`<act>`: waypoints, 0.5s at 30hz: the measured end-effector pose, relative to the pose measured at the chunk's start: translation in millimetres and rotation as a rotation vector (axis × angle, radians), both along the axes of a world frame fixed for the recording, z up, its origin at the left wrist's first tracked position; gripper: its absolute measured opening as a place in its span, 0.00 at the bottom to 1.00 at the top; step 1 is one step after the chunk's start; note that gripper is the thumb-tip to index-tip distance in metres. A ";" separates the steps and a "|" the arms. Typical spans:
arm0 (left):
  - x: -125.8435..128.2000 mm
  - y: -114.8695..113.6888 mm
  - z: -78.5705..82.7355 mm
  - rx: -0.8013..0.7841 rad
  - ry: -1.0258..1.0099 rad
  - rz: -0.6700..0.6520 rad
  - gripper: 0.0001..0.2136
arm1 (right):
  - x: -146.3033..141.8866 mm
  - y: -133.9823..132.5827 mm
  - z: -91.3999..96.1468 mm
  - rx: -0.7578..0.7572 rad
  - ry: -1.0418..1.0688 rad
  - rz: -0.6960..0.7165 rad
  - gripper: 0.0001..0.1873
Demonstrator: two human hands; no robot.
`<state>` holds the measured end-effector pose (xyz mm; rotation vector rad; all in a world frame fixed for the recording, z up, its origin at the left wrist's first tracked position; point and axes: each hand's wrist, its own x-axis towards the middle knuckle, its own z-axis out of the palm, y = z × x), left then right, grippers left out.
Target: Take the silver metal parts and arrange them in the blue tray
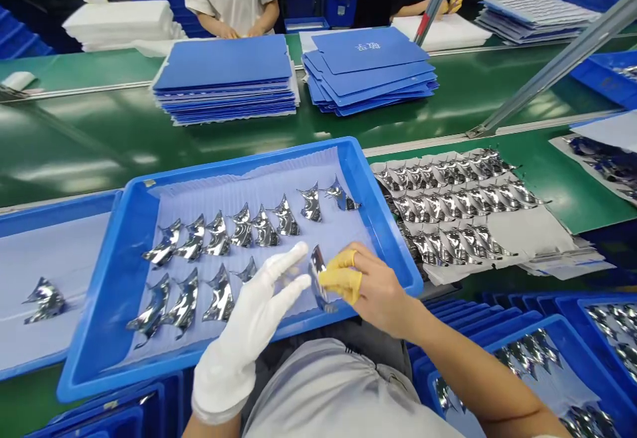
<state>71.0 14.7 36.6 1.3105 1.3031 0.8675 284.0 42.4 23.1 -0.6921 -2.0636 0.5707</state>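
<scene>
My right hand (371,289) wears yellow finger cots and pinches a curved mirror-finish piece (318,275) over a blue plastic tray (239,161). My left hand (243,332), in a white glove, hangs open over the tray's near part, its fingertips right beside that piece. Whether they touch it, I cannot tell. Two rows of similar shiny pieces (263,227) lie on a pale blue liner (308,172) in the tray, and the nearest ones sit just left of my gloved fingers.
A white-backed sheet of shiny pieces (448,212) lies right of the tray, with a second lined tray (50,259) to the left and stacked blue trays (547,352) at lower right. Stacks of blue sheets (223,79) stand on the green bench (74,146). Two co-workers work across it.
</scene>
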 end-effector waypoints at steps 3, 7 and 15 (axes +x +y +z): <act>0.5 -6.6 -3.9 -0.125 -0.150 0.031 0.21 | -18.2 -13.3 0.6 -0.128 0.194 0.065 0.12; -2.7 -12.9 -5.9 -0.122 -0.170 0.205 0.20 | -27.3 -23.6 1.7 -0.406 0.225 -0.010 0.11; 1.0 -12.6 -4.5 -0.151 -0.233 0.441 0.10 | -30.1 -27.4 2.5 -0.789 0.242 0.181 0.13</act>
